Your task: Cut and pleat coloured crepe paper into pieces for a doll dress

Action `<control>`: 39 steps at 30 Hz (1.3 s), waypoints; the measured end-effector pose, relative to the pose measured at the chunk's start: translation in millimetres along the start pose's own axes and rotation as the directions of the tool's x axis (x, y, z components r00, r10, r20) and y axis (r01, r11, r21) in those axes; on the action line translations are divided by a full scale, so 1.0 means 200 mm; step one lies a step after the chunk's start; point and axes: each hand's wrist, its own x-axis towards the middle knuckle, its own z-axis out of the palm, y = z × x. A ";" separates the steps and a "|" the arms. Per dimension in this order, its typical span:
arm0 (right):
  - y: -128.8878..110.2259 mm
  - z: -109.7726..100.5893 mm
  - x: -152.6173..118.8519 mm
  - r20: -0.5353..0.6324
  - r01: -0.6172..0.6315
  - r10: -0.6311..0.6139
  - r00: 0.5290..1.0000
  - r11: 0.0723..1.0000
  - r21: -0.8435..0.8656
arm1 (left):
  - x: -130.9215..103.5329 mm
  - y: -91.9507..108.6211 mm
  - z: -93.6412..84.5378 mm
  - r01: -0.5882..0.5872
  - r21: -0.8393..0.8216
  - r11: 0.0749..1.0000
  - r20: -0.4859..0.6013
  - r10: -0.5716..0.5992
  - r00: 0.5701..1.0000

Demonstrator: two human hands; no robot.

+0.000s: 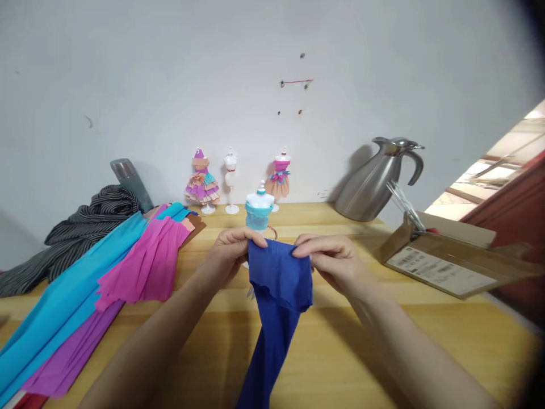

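A strip of dark blue crepe-like material (279,272) hangs between my hands, its top edge folded over and its long tail running down toward the bottom of the view. My left hand (232,250) pinches the upper left corner between thumb and fingers. The upper right corner is pinched by my right hand (332,258). Just behind the blue piece stands a small white mannequin (260,200) with a light turquoise wrap (258,216) round its bust; its lower part is mostly hidden by my hands and the blue strip.
Three small mannequins, one in a ruffled dress (202,182), stand along the wall. Blue, pink (149,261) and purple sheets and a striped cloth (93,218) lie left, near a bottle (131,182). A steel jug (372,179) and a cardboard box (447,261) stand right on the wooden table (340,352).
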 end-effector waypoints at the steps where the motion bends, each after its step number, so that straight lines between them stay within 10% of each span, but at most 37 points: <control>1: 0.01 0.00 0.00 -0.001 -0.022 0.022 1.000 0.999 0.029 | 0.00 0.00 -0.01 0.001 0.003 1.000 0.014 -0.001 1.000; 9: 0.04 -0.01 0.03 -0.136 -0.129 0.153 0.979 0.977 0.172 | 0.01 -0.02 -0.09 -0.084 0.198 0.977 0.171 0.050 0.984; 19: 0.00 0.01 0.01 -0.241 0.037 -0.136 0.961 0.926 -0.376 | -0.01 -0.03 0.06 0.089 0.112 0.990 -0.170 -0.069 0.983; 23: 0.02 0.02 0.01 -0.293 0.018 -0.175 0.940 0.883 -0.470 | -0.01 -0.05 0.06 0.213 0.160 0.964 -0.051 -0.207 0.977; 32: -0.02 0.00 0.02 -0.079 -0.132 0.118 0.990 0.966 -0.223 | 0.01 -0.05 0.02 0.102 0.174 0.980 0.140 -0.127 0.982; 39: 0.02 0.00 0.04 -0.281 -0.118 0.052 0.958 0.968 -0.223 | -0.01 -0.09 0.08 0.111 0.298 0.948 -0.001 -0.116 0.993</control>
